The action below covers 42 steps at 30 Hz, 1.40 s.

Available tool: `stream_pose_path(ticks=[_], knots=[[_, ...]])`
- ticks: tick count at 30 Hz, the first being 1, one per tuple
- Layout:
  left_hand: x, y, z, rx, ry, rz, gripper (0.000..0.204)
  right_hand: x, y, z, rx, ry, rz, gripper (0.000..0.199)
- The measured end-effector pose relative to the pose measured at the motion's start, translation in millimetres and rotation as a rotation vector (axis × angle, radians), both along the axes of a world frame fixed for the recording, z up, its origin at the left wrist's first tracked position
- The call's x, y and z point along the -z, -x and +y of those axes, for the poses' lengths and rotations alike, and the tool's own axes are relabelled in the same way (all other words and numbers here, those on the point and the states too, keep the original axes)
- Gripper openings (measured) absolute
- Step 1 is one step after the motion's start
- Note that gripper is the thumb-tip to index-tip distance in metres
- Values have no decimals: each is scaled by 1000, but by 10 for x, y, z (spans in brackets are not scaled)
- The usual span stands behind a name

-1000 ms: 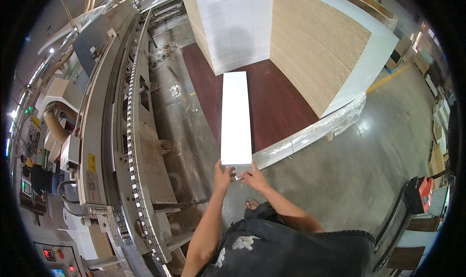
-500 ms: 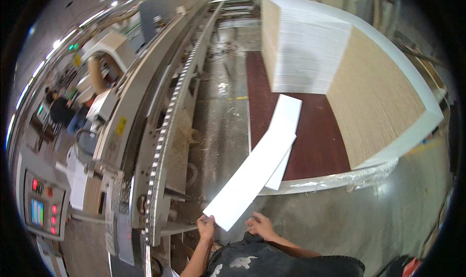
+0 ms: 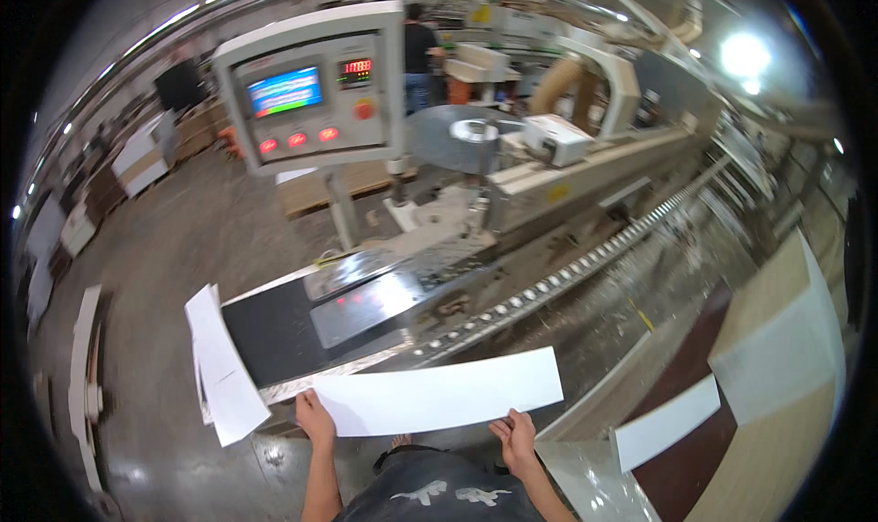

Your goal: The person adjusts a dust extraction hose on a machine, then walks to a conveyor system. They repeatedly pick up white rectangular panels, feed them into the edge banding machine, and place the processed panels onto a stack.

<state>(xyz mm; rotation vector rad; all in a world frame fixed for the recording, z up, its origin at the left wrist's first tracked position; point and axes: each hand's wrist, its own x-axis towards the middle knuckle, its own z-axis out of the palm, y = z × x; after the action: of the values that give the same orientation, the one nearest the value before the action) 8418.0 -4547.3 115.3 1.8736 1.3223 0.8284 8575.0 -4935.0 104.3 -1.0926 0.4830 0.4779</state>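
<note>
A long white panel [image 3: 439,392] lies level across my front, beside the edge of a machine. My left hand [image 3: 315,419] grips its left end, the fingers closed over the near corner. Along the near edge, toward the right end, my right hand [image 3: 517,435] has its fingers pinched on the panel. Another white panel [image 3: 668,423] rests on a dark red board [image 3: 679,467] at the right. More white panels [image 3: 224,366] lie in a loose pile at the left end of the machine bed, left of my left hand.
The machine's roller track [image 3: 549,289] runs away to the upper right, beside a black belt [image 3: 274,334]. A control panel [image 3: 315,92] with a lit screen stands over it. Tall board stacks [image 3: 777,339] are at right. A person [image 3: 418,55] stands far off.
My view has swung left toward the control panel. The white panel has come off the dark red board's side and turned crosswise. My right hand has taken hold of its near edge.
</note>
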Motion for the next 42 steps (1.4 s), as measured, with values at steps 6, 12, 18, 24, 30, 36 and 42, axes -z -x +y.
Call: stream_pose_path(ticks=[6,12,18,24,30,36,42], knots=[[161,895,1112,-330,-80,-26,30,-357,-321,1746,-340,25,-96,12],[481,1020,1832,-321,-28,-90,26,-245,-621,2766,-388,5,-34,11],[573,816,2158,130,220,-294,60,-156,-916,3310,-282,65,2,24],[-419,478,1925,546,137,161,111,-607,-1023,3485,-193,57,-94,91],[-219,346,1909,436,114,76,96,-631,-1170,3528,-171,-76,-56,100],[-180,57,1630,304,79,95,82,-431,-1296,3462,-23,-296,-110,101],[-97,-397,1336,336,58,30,76,-451,-1798,3135,-42,-294,-123,98]])
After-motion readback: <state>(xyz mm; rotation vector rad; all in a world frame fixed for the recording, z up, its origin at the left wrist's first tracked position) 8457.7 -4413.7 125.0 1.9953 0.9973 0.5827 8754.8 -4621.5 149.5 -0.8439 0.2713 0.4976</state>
